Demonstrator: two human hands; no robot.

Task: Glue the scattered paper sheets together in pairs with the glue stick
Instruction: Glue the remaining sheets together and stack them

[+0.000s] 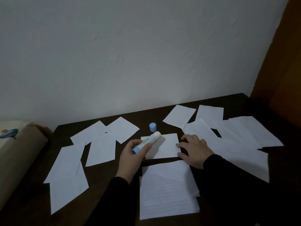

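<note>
Left hand (130, 156), centre frame: fingers wrapped round uncapped glue stick (146, 141); right hand (193, 149): fingers spread flat on paper sheet (167, 147); blue cap (153, 127) just above.

A dark counter (162, 115) is carrying scattered white paper sheets (101, 150), some overlapping. A blue cap (153, 127) is standing upright among them near the wall. A lined stack (167, 190) is lying at the near edge.
</note>
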